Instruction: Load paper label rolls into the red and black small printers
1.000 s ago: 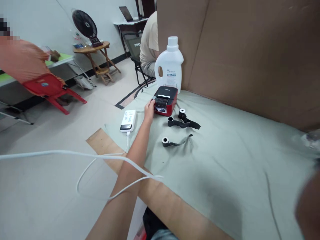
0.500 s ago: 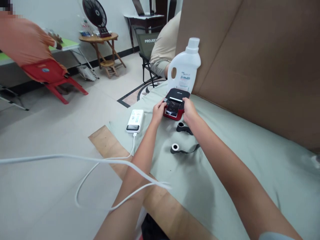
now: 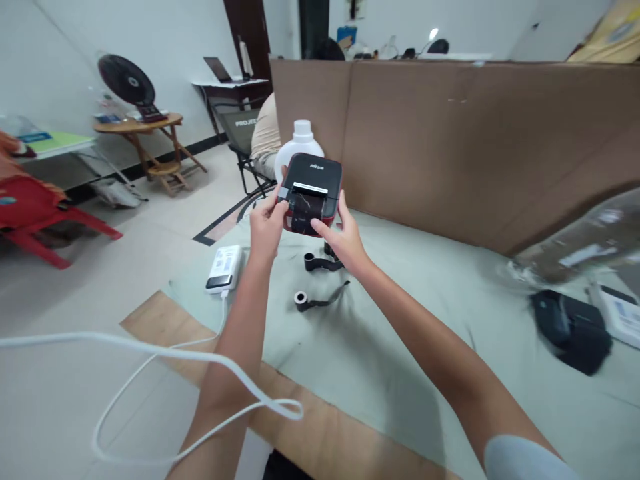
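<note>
A small red and black label printer (image 3: pixel 311 192) is held up above the table between both hands. My left hand (image 3: pixel 267 228) grips its left side with fingers curled at the front corner. My right hand (image 3: pixel 341 235) holds its right side, thumb along the edge. Below them two black ribbon rolls (image 3: pixel 316 261) (image 3: pixel 302 300) with loose tails lie on the pale green cloth (image 3: pixel 425 313). A white bottle (image 3: pixel 296 145) stands behind the printer, partly hidden by it.
A white power bank (image 3: pixel 225 268) with a white cable (image 3: pixel 165 360) lies at the table's left edge. A cardboard wall (image 3: pixel 450 140) runs along the back. A black device (image 3: pixel 570 328) and blurred items sit at right. A seated person, chairs and a fan stand beyond.
Both hands have lifted the printer off the cloth and brought it nearer. One second ago only the left hand touched it. The view has swung to the right.
</note>
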